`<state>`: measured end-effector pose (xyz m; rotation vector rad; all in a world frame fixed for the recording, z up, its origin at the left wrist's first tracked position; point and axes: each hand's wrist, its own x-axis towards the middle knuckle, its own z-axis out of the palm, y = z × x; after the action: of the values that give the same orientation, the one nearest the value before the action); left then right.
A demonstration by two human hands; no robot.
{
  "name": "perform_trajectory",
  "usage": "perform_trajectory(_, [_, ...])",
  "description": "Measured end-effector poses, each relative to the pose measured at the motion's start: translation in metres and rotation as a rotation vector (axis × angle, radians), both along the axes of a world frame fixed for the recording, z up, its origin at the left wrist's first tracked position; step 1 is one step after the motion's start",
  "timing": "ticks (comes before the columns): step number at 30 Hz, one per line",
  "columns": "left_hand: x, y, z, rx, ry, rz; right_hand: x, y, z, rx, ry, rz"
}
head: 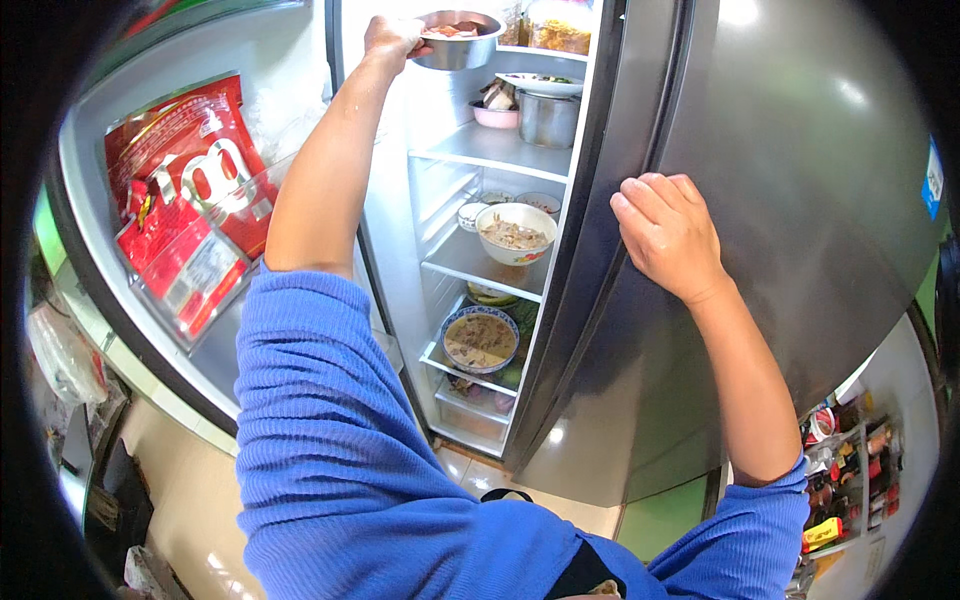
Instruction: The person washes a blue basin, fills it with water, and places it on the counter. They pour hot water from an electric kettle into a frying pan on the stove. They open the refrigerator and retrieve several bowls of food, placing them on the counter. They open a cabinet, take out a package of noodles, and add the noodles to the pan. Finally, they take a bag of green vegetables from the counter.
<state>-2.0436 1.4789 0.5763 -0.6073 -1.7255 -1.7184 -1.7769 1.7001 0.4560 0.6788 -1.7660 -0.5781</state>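
My left hand point(394, 37) grips the rim of a stainless steel bowl point(456, 54) with pieces of pinkish raw meat point(454, 30) inside. It holds the bowl up at the upper part of the open refrigerator point(487, 154). My right hand point(670, 234) is curled into a loose fist against the dark grey right door point(772, 187), by its edge groove. Its fingertips are partly hidden. Below the steel bowl, a shelf carries a metal pot point(549, 120) topped by a white plate point(540, 84), beside a pink bowl point(495, 116).
A floral white bowl point(516, 234) of food stands with smaller bowls on the middle shelf. Lower sits a blue-patterned bowl point(480, 341) of soup. The opened left door holds red packets point(202, 172). Bottles and jars fill a rack point(855, 480) at right.
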Motion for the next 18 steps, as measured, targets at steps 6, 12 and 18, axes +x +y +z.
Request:
perform_trajectory(6, [0.025, -0.008, -0.048, -0.084, 0.003, -0.07, 0.004, 0.001, -0.001, -0.012, -0.031, -0.007])
perform_trajectory(12, [0.036, -0.003, -0.093, -0.128, -0.203, -0.141, 0.003, 0.001, -0.002, -0.008, -0.005, 0.006])
perform_trajectory(18, [-0.02, 0.009, -0.116, -0.072, -0.39, -0.084, 0.002, 0.0, -0.003, -0.016, -0.023, 0.003])
